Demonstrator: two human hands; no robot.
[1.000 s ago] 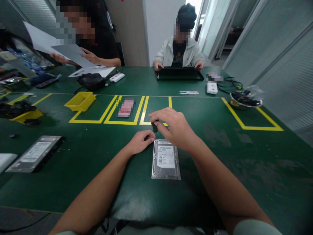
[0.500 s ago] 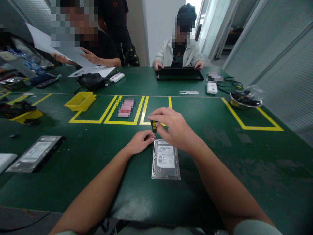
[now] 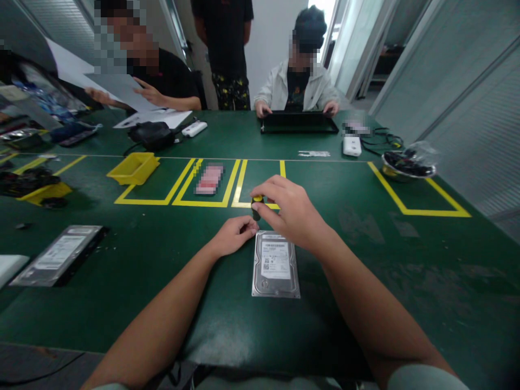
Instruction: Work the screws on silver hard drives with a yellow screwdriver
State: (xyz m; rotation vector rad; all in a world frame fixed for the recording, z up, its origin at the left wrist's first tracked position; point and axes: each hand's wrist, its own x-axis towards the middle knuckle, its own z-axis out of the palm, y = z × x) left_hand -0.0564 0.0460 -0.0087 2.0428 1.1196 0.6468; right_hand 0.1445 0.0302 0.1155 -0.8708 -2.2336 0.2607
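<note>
A hard drive [image 3: 275, 265] lies label up on the green table in front of me. My right hand [image 3: 286, 206] is closed around the black and yellow handle of a screwdriver [image 3: 255, 208], which stands upright over the drive's far left corner. The tip of the screwdriver is hidden behind fingers. My left hand [image 3: 233, 236] rests on the table with its fingers curled together, the fingertips at that same corner beside the screwdriver. What those fingers pinch, if anything, is too small to tell.
Another hard drive [image 3: 60, 254] lies at the left. Beyond are a yellow bin [image 3: 134, 168], a phone [image 3: 209, 179] inside yellow tape, and a metal bowl [image 3: 408, 169] of dark parts. Across the table, one person holds a black tray [image 3: 299, 129], another papers [image 3: 114, 89].
My right fingers have shifted around the screwdriver handle, which has turned and now stands straighter. My left hand and the drive stay put. A standing person in the background has moved right.
</note>
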